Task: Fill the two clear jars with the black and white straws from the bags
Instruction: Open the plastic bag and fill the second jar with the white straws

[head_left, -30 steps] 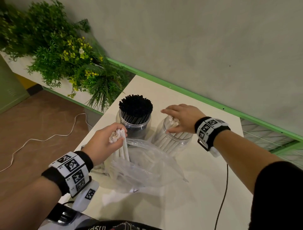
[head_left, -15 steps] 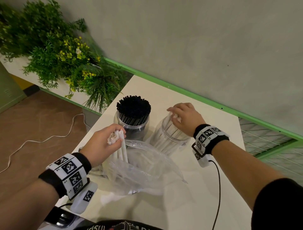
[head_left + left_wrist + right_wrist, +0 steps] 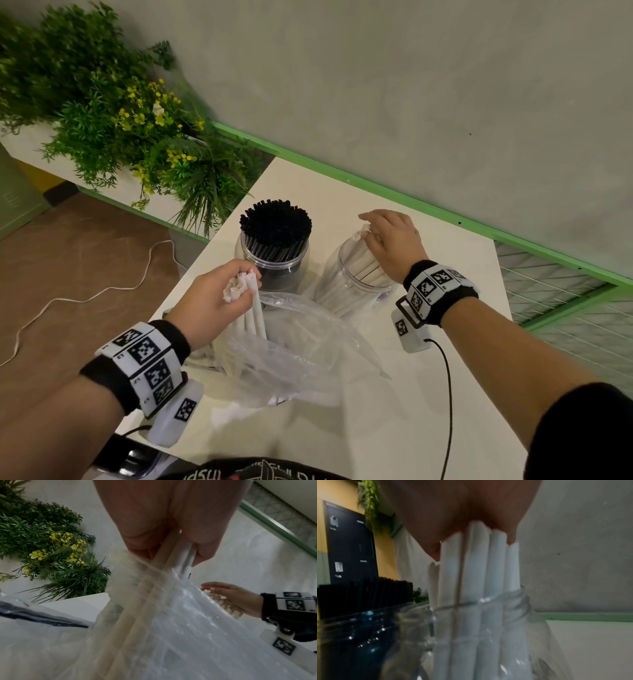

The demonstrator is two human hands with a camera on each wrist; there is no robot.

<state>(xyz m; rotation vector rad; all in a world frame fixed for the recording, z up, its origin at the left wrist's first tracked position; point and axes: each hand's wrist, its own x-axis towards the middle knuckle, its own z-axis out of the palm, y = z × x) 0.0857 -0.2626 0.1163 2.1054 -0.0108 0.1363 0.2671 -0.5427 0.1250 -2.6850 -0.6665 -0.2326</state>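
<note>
White straws point(image 3: 251, 310) gripped in left hand point(image 3: 209, 305), right hand point(image 3: 394, 241) clutching jarred straws point(image 3: 476, 563)

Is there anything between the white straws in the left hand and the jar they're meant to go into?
Partly. The white straws in the left hand are still half inside the plastic bag. At the jar, the right hand sits over the mouth on the straws already inside.
</note>
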